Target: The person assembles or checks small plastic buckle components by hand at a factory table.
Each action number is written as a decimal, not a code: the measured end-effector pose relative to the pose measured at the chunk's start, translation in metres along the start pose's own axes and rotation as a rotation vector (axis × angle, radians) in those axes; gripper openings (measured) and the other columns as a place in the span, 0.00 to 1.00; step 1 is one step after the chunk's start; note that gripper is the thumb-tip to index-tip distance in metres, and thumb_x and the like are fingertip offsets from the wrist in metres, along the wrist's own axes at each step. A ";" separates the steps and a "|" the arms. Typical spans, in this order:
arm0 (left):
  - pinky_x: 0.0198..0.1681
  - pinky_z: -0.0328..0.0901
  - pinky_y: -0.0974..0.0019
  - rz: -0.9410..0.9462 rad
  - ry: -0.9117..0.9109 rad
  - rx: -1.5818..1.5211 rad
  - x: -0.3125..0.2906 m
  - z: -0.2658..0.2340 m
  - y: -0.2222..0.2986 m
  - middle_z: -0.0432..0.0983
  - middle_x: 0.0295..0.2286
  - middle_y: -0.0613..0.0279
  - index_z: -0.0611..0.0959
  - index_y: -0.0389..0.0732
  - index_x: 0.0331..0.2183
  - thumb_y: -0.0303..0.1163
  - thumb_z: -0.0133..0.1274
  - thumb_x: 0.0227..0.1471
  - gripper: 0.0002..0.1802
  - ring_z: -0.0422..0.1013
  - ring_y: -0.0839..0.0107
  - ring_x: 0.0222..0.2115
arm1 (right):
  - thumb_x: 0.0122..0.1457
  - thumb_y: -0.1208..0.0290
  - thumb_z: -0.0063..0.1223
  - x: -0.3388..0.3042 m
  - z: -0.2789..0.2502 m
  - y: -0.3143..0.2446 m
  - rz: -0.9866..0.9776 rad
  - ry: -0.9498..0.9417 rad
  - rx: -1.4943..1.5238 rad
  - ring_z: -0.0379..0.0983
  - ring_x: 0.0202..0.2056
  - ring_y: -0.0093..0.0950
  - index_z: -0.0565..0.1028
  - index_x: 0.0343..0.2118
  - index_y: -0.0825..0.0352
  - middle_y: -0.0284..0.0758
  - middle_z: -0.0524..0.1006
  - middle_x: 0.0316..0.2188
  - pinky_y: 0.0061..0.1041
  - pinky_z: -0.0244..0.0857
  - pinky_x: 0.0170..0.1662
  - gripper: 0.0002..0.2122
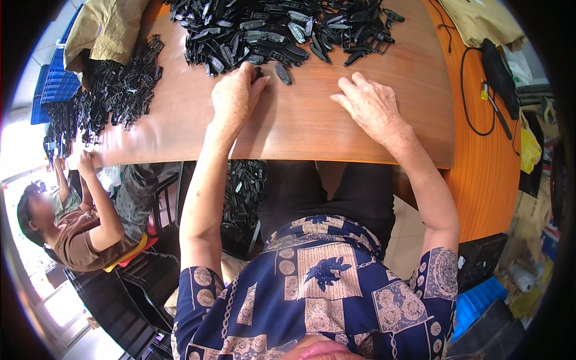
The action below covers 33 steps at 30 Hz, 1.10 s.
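A heap of small black plastic pieces point(264, 36), many of them long and clip-like, covers the far middle of the table. At its near edge my left hand point(234, 96) is closed, thumb toward the index finger. A dark plastic piece point(258, 72) shows at those fingertips, mostly covered by them. Just to the right of that hand, one loose black piece point(283, 74) lies at the heap's fringe. My right hand point(372, 107) hovers over or rests on the bare wood to the right, fingers loosely bent and apart, with nothing seen in them.
More black parts point(120, 90) spill from a tan sack point(105, 30) at the left, where a person in a brown shirt point(90, 237) reaches up to the table. A container of black pieces point(243, 198) stands below the table edge. A black cable point(465, 90) lies at the right.
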<state>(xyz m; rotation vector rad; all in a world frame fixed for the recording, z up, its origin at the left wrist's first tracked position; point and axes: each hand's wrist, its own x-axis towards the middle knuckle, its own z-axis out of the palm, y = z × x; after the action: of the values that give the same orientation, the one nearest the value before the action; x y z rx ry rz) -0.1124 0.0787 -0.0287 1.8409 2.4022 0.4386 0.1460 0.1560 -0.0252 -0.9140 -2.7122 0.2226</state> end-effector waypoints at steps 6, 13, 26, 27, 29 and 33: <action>0.29 0.66 0.59 0.152 0.099 -0.072 -0.015 0.007 0.005 0.75 0.26 0.58 0.76 0.40 0.30 0.34 0.59 0.48 0.10 0.72 0.58 0.26 | 0.61 0.74 0.46 -0.015 0.004 0.019 -0.150 0.199 0.093 0.72 0.28 0.31 0.70 0.37 0.66 0.35 0.71 0.30 0.30 0.70 0.32 0.04; 0.25 0.58 0.81 -0.078 0.083 -1.334 -0.074 0.015 0.038 0.73 0.28 0.70 0.75 0.41 0.41 0.24 0.62 0.46 0.19 0.66 0.86 0.25 | 0.63 0.75 0.45 -0.024 -0.020 -0.014 0.476 -0.113 1.731 0.70 0.32 0.17 0.69 0.46 0.65 0.29 0.72 0.36 0.14 0.64 0.30 0.09; 0.37 0.65 0.72 0.114 0.105 -1.040 -0.109 0.002 0.055 0.73 0.28 0.65 0.79 0.37 0.39 0.24 0.60 0.47 0.14 0.69 0.75 0.30 | 0.61 0.73 0.50 -0.028 -0.036 -0.055 0.402 -0.393 1.691 0.74 0.31 0.17 0.73 0.42 0.70 0.31 0.76 0.34 0.15 0.70 0.34 0.09; 0.38 0.64 0.72 0.121 0.083 -1.046 -0.110 0.001 0.054 0.73 0.29 0.66 0.78 0.37 0.39 0.26 0.60 0.47 0.14 0.69 0.76 0.31 | 0.61 0.73 0.51 -0.028 -0.037 -0.055 0.406 -0.407 1.679 0.74 0.30 0.17 0.73 0.42 0.70 0.31 0.76 0.33 0.15 0.70 0.34 0.09; 0.38 0.65 0.72 0.114 0.077 -1.027 -0.112 -0.001 0.055 0.73 0.29 0.66 0.79 0.37 0.39 0.26 0.60 0.47 0.14 0.69 0.75 0.31 | 0.61 0.72 0.51 -0.029 -0.037 -0.055 0.411 -0.424 1.666 0.74 0.30 0.16 0.73 0.42 0.70 0.31 0.76 0.32 0.15 0.70 0.34 0.09; 0.31 0.67 0.71 0.179 0.130 -0.920 -0.112 -0.007 0.056 0.73 0.26 0.62 0.79 0.38 0.37 0.22 0.60 0.45 0.14 0.72 0.73 0.26 | 0.61 0.72 0.51 -0.032 -0.032 -0.053 0.393 -0.408 1.603 0.73 0.29 0.15 0.74 0.42 0.70 0.30 0.76 0.31 0.16 0.70 0.35 0.10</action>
<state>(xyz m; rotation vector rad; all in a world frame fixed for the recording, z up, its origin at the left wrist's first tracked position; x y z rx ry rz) -0.0316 -0.0165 -0.0182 1.5737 1.6018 1.4114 0.1498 0.0959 0.0108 -0.7584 -1.5482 2.3064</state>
